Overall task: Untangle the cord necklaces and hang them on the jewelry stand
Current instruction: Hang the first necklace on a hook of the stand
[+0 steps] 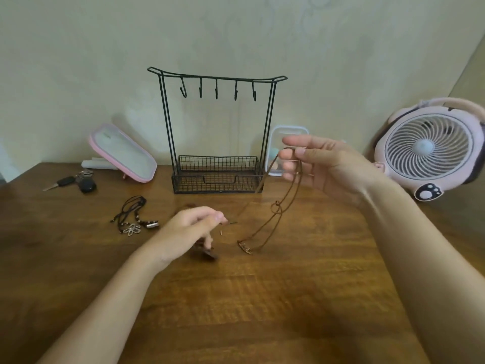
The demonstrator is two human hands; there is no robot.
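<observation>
A black wire jewelry stand (217, 80) with several bare hooks and a mesh basket stands at the back of the wooden table. My right hand (325, 164) is raised in front of it and pinches the loop of a brown cord necklace (278, 216), which hangs down with a knot midway; its coiled copper pendant (245, 247) touches the table. My left hand (191, 229) is low over the table, fingers curled, pinching a thin cord end; a dark brown pendant (207, 253) lies blurred under it. A bundle of black cord necklaces (135, 218) with a metal flower pendant lies to the left.
A pink-rimmed tray (123, 153) leans against the wall at the back left, with car keys (76, 182) in front of it. A clear lidded box (286, 137) stands behind the stand's right leg. A pink desk fan (430, 148) sits at the right.
</observation>
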